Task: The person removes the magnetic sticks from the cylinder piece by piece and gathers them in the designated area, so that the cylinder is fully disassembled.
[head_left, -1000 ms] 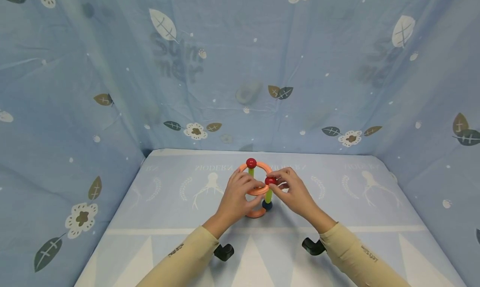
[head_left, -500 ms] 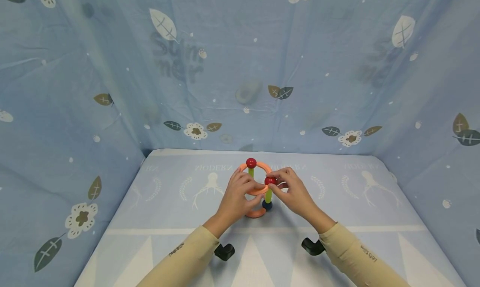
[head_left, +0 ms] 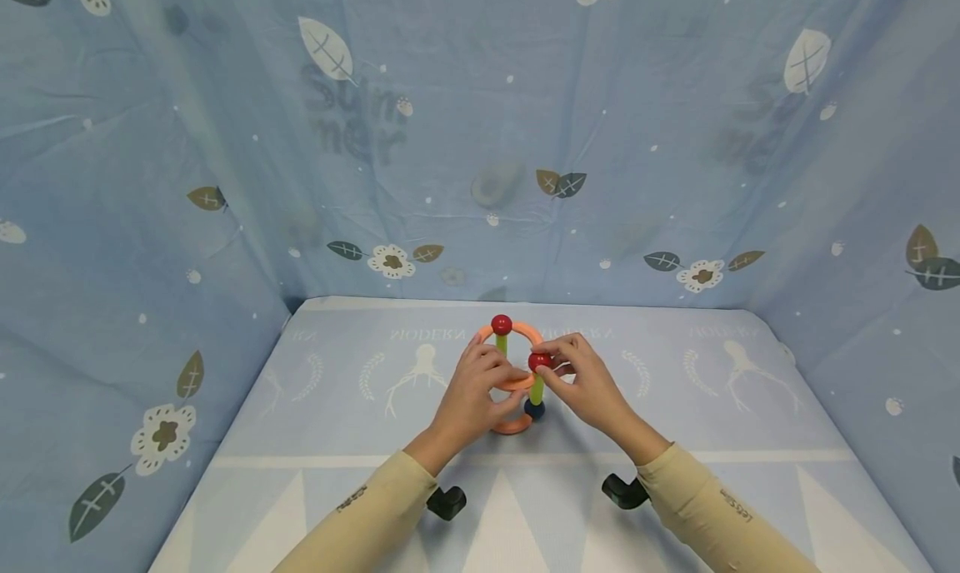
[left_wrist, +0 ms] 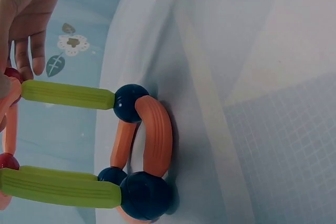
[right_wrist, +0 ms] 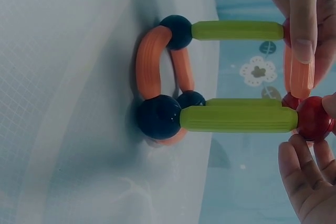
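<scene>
Left hand (head_left: 470,394): pinches a curved orange rod (head_left: 516,384) in the upper ring of a frame standing on the worktop (head_left: 315,427). Between hands, nearer the right: red ball (head_left: 539,362), at that rod's right end, atop an upright green rod (head_left: 537,390). Right hand (head_left: 588,390): pinches this ball.

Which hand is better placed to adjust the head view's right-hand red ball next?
Probably the right hand: it grips that red ball, while the left hand holds the orange stick beside it.

Straight rods (right_wrist: 239,119) are green, balls (right_wrist: 159,117) red or navy.
</scene>
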Demonstrator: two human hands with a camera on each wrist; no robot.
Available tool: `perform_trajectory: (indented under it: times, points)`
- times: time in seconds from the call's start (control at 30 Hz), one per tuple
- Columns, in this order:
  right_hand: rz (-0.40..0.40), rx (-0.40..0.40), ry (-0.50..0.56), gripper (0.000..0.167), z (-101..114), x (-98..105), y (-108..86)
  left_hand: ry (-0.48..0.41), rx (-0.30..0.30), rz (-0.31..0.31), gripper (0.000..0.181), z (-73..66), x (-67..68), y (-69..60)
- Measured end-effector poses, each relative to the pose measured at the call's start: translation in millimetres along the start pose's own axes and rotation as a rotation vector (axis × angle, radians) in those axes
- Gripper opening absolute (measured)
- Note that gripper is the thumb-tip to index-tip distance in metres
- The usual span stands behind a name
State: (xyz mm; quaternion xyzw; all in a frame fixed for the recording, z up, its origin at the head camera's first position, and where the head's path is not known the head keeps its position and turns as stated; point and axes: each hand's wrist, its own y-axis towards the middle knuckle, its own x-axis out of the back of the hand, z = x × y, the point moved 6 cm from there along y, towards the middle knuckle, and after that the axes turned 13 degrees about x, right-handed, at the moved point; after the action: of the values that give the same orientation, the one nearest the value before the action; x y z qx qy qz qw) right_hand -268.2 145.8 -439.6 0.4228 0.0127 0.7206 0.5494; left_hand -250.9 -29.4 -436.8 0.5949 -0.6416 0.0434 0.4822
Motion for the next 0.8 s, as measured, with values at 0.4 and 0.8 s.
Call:
perform_trajectory:
  times: [0.4,0.8]
  points:
    - [0.002,-0.015,-0.014,0.028,-0.2,-1.2,0.1,0.071,0.0,0.043,0.02,5.0,1.2,-1.1]
    - [0.0,-0.012,-0.003,0.027,0.5,-1.6,0.5,0.108,-0.071,0.006,0.02,4.6,1.1,-3.5]
